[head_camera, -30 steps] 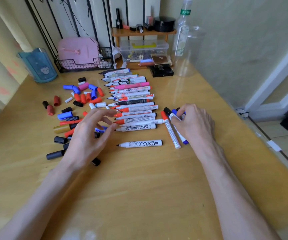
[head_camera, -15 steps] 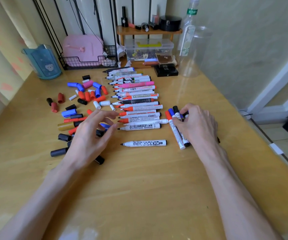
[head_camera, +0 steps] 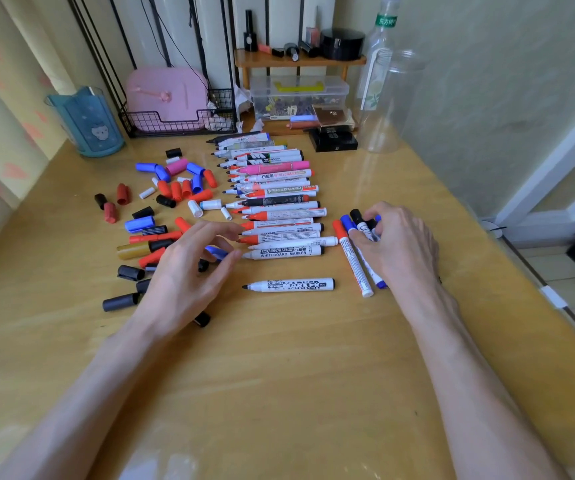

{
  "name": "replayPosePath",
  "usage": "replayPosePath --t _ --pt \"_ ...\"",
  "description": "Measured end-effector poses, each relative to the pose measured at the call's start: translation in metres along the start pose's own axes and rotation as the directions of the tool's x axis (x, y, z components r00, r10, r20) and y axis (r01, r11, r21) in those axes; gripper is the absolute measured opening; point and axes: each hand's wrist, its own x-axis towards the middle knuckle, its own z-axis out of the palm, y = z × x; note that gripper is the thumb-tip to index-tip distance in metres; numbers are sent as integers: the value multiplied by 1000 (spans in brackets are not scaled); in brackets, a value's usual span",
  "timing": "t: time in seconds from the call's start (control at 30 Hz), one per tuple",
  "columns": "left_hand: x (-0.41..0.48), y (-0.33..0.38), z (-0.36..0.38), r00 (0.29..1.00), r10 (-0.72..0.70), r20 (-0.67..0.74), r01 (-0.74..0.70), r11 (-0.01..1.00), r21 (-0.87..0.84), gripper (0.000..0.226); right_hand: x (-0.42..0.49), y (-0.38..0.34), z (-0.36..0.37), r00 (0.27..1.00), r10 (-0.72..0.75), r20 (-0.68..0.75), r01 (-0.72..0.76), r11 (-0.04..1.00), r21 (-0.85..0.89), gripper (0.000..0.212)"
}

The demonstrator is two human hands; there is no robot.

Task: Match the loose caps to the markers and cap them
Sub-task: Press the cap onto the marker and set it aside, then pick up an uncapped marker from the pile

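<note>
Yellow wood surface (head_camera: 296, 375), head view. Low over loose caps (head_camera: 175, 192): left hand (head_camera: 182, 275), fingers (head_camera: 216, 230) spread, relaxed, gripping nothing. One blue cap (head_camera: 217, 253) seen in gap between thumb and forefinger. Just beyond left fingertips: row of uncapped markers (head_camera: 279, 216). On other side, right hand (head_camera: 400, 247), fingers curled round top ends of capped markers (head_camera: 357, 261). Between both hands' fingers: lone black marker (head_camera: 291, 285), untouched.

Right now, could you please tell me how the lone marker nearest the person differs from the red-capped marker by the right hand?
The lone marker is uncapped, its black tip bare; the red-capped marker wears its cap. The lone marker lies crosswise, alone; the red-capped marker points away, beside other capped markers. Both have white barrels.
</note>
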Motion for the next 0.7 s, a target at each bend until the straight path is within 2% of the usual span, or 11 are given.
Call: replayPosePath --t 0.27,0.33,0.43,0.53,0.63,0.7 --pt "-2 -1 -6 1000 -3 -15 3 1000 10 28 0 2 4 1000 -17 10 17 999 31 26" --pt "-2 -1 -8 1000 -6 -16 6 1000 3 28 0 -1 6 996 -81 -23 83 995 54 20" --pt "-3 -1 -11 1000 -10 -21 10 1000 4 27 -4 -10 6 967 -255 -15 252 946 203 5" --pt "-3 -5 -14 999 -15 -40 15 1000 7 27 -11 -22 4 908 -409 90 353 862 363 3" --pt "-3 -9 -20 997 -23 -68 23 1000 2 27 -17 -25 6 829 -506 236 377 819 432 2" --pt "-3 -12 -26 996 -35 -77 36 999 8 26 -20 -24 8 761 -533 370 364 823 436 16"
